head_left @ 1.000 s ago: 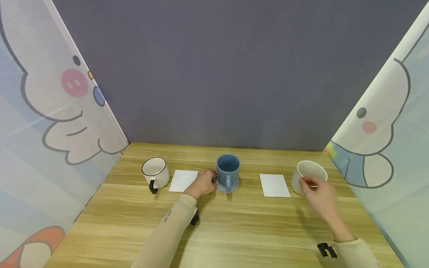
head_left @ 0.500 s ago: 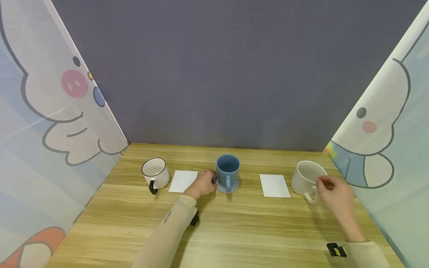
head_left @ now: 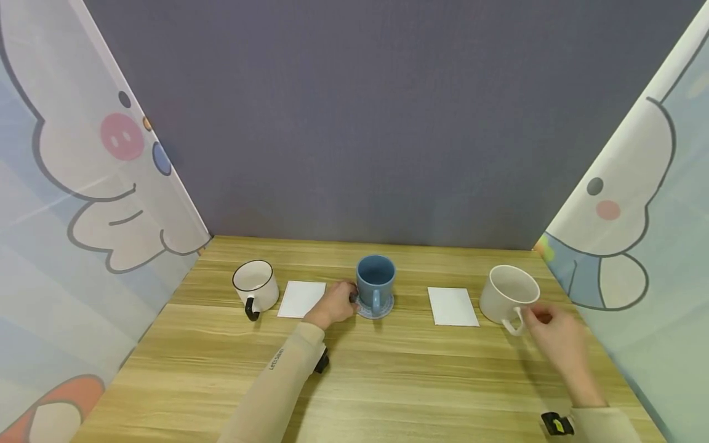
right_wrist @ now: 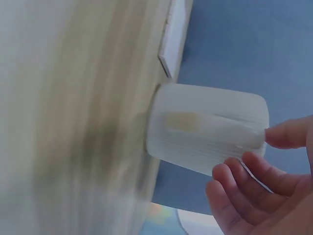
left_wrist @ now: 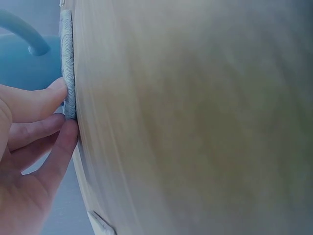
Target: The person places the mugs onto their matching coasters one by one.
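Observation:
A blue mug [head_left: 372, 280] stands on a round braided coaster [head_left: 386, 309] in the middle of the table, its handle toward me. My left hand [head_left: 334, 304] pinches the left edge of that coaster; in the left wrist view, the thumb lies on top of the braided rim [left_wrist: 68, 58] and a fingertip sits at its underside. To the right is a white mug [head_left: 497, 303] with its handle [head_left: 512, 326] facing front. Beside that handle is my right hand [head_left: 560, 339], thumb and fingers apart and loosely curved near the mug in the right wrist view.
A white mug with black rim and black handle [head_left: 257, 288] stands at the left. White square coasters lie between the mugs, one on the left [head_left: 301, 296] and one on the right [head_left: 453, 306]. A grey panel [head_left: 354, 135] rises behind the wooden table [head_left: 388, 381].
My right hand has shifted from the white mug's front rightward, then slightly lower beside its handle, uncovering the handle. My left hand has stayed at the round coaster.

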The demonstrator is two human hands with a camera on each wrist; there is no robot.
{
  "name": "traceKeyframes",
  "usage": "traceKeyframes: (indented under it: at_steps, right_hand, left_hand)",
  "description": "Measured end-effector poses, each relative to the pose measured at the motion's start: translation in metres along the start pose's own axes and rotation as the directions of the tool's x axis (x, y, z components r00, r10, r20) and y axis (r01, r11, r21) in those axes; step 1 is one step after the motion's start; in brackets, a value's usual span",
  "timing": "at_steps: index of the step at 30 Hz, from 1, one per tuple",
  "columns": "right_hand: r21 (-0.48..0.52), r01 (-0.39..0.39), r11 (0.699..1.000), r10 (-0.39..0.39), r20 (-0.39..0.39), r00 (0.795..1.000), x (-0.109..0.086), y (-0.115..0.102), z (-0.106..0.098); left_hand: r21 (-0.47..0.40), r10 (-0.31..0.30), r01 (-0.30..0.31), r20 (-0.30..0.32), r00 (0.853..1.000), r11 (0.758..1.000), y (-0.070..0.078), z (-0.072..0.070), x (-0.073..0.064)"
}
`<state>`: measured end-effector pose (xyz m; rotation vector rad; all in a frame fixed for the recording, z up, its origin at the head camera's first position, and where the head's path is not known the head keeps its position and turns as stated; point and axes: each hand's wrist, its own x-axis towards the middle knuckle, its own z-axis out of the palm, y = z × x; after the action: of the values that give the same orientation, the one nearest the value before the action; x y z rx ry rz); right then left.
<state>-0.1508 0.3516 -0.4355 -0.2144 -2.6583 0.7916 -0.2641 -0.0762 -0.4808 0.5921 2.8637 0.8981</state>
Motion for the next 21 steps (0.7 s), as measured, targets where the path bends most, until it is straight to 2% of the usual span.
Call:
traceKeyframes:
  at_steps: [6,9,10,11,14,15,16,17,21]
  right_hand:
    - [0.021,-0.055,0.998,0.052,0.113,0.992,-0.004,0.002,0.005]
    - [0.181,-0.117,0.977,0.08,0.198,0.977,-0.005,0.004,0.008]
    - [0.264,-0.147,0.953,0.085,0.232,0.969,-0.005,0.005,0.009]
    - [0.367,-0.187,0.911,0.088,0.269,0.959,-0.005,0.006,0.009]
    - [0.618,-0.279,0.735,0.057,0.353,0.934,-0.003,0.011,0.011]
    - [0.669,-0.297,0.681,0.042,0.369,0.929,-0.003,0.012,0.011]
    - [0.704,-0.307,0.64,0.028,0.378,0.925,-0.003,0.013,0.012]
    - [0.729,-0.314,0.608,0.018,0.383,0.924,-0.002,0.014,0.012]
    - [0.749,-0.321,0.58,0.018,0.382,0.924,-0.001,0.015,0.012]
  left_hand:
    - [-0.005,-0.004,0.004,0.003,1.0,1.0,0.001,0.0,0.0]
    - [0.001,0.007,-0.007,-0.001,1.0,1.0,0.001,0.0,0.0]
    - [0.003,0.011,-0.011,-0.002,1.0,1.0,0.0,0.0,0.0]
    - [0.005,0.017,-0.017,-0.005,1.0,1.0,0.0,0.0,-0.001]
    - [0.008,0.03,-0.03,-0.012,0.999,1.0,-0.001,0.0,-0.001]
    - [0.006,0.028,-0.028,-0.012,1.0,1.0,-0.002,0.0,-0.001]
    - [0.01,0.034,-0.034,-0.014,0.999,0.999,-0.002,-0.001,-0.001]
    - [0.012,0.038,-0.038,-0.016,0.999,0.999,-0.002,-0.001,0.0]
    - [0.01,0.026,-0.026,-0.006,1.0,1.0,0.0,-0.002,0.0]
